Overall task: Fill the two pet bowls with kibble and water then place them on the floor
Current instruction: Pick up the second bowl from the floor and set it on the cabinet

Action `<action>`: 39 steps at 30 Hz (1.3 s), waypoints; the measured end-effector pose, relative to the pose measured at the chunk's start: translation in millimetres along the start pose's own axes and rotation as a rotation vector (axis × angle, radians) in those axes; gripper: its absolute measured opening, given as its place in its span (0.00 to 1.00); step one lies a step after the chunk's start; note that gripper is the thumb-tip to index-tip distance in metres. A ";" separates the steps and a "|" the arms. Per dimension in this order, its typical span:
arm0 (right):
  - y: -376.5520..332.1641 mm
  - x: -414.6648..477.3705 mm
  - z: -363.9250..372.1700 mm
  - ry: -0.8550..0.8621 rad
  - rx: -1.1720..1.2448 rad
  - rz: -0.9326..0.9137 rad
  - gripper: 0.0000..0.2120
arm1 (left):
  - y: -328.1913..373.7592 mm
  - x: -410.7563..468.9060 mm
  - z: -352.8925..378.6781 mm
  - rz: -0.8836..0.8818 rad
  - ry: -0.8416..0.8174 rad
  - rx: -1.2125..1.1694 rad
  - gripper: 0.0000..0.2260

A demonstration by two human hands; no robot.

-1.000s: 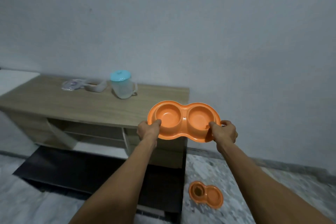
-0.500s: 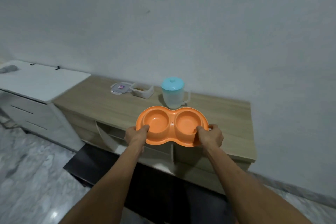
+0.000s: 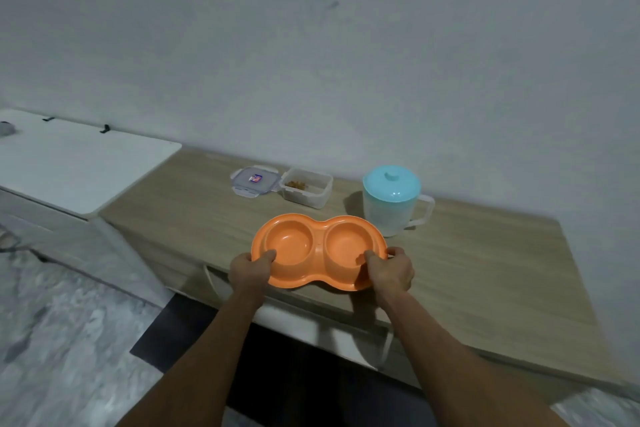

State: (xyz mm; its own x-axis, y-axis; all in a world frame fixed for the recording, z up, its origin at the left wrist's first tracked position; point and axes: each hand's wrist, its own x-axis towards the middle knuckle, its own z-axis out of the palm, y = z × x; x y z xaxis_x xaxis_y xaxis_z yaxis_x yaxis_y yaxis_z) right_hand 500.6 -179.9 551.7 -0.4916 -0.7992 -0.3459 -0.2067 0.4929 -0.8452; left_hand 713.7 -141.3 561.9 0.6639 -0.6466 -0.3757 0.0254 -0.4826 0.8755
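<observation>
An orange double pet bowl [image 3: 317,246] with two empty round wells hovers over the front of a wooden cabinet top [image 3: 485,270]. My left hand [image 3: 250,270] grips its left rim, thumb inside the left well. My right hand [image 3: 391,270] grips the right rim, thumb inside the right well. Behind the bowl stands a clear pitcher with a light blue lid [image 3: 393,204]. To its left sits an open clear container [image 3: 306,187] with a little brown kibble, and its lid [image 3: 254,181] lies beside it.
A white counter [image 3: 76,163] adjoins the cabinet on the left. A dark mat [image 3: 311,378] lies on the marble floor [image 3: 62,340] below the cabinet's open shelves. A grey wall [image 3: 311,45] stands right behind the cabinet.
I have carried the orange bowl from in front of the cabinet to over its top, near the pitcher. The view has swung right and closer; the second bowl on the floor is out of view.
</observation>
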 end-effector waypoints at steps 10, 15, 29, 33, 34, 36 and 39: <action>-22.2 7.5 93.0 0.157 -0.001 0.108 0.24 | -34.4 205.5 18.3 -0.059 -0.242 0.196 0.29; -22.4 12.2 114.8 0.224 -0.040 0.148 0.25 | -14.5 220.5 18.7 -0.030 -0.329 0.321 0.28; -22.3 21.9 123.1 0.225 -0.299 0.182 0.23 | 7.4 201.8 7.1 0.109 -0.363 0.587 0.38; -52.1 22.2 137.2 0.351 -0.433 -0.040 0.25 | 24.9 177.5 -2.7 0.240 -0.351 0.650 0.40; -62.1 26.2 143.6 0.352 -0.432 -0.108 0.24 | 23.9 175.9 -5.2 0.299 -0.378 0.659 0.43; -81.0 39.9 158.9 0.291 -0.389 -0.186 0.21 | 18.4 177.6 -10.9 0.475 -0.448 0.720 0.49; -101.5 66.7 181.6 0.163 -0.277 -0.146 0.22 | 5.7 191.7 -14.1 0.663 -0.554 0.844 0.55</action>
State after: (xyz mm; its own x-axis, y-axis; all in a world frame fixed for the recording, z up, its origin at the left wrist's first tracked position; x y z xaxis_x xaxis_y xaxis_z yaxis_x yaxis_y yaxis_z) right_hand 642.3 -345.7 540.4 -0.5643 -0.8134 -0.1411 -0.4955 0.4704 -0.7301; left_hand 851.6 -259.7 499.1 -0.0529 -0.9805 -0.1890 -0.8321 -0.0614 0.5512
